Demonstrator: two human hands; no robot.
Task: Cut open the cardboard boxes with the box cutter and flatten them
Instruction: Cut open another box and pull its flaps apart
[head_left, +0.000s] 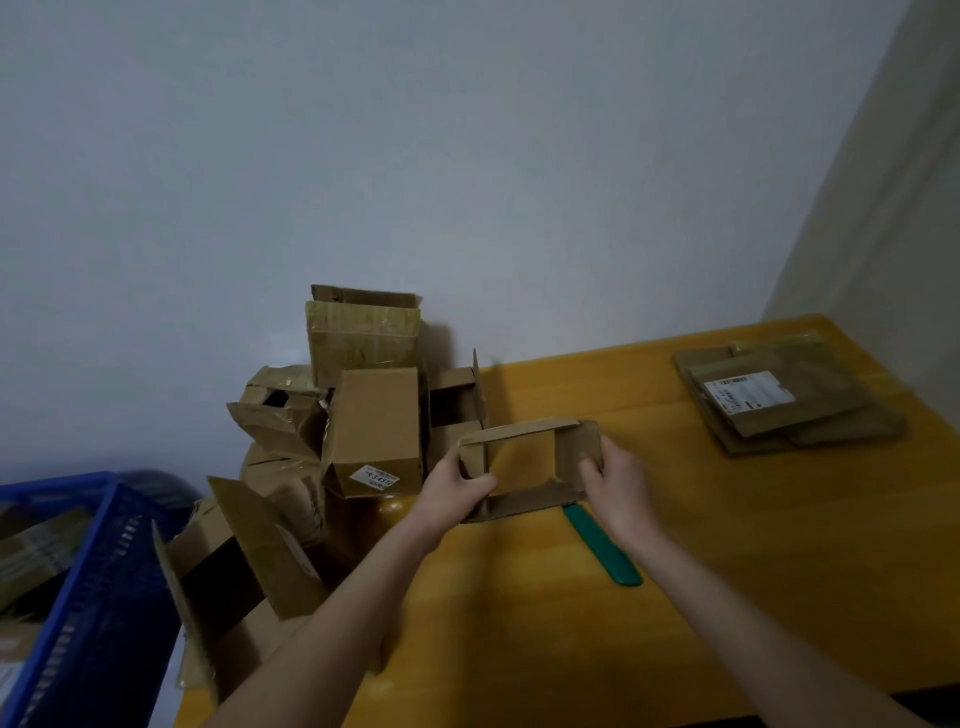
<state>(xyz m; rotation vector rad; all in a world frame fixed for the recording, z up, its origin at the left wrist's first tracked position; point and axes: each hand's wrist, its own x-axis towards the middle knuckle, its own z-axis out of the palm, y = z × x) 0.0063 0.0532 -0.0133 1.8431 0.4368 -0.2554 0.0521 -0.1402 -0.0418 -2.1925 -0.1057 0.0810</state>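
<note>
A small cardboard box (524, 430), open at both ends so the table shows through it, is held above the yellow table (727, 545). My left hand (457, 480) grips its left wall and my right hand (618, 483) grips its right wall. The green box cutter (605, 548) lies on the table just below the box, near my right wrist, held by neither hand. A stack of flattened boxes (779, 400) with a white label rests at the table's far right.
A heap of several unflattened cardboard boxes (363, 415) fills the table's left end against the wall. A blue plastic crate (88, 597) holding cardboard stands at the lower left. A wall corner rises at the right.
</note>
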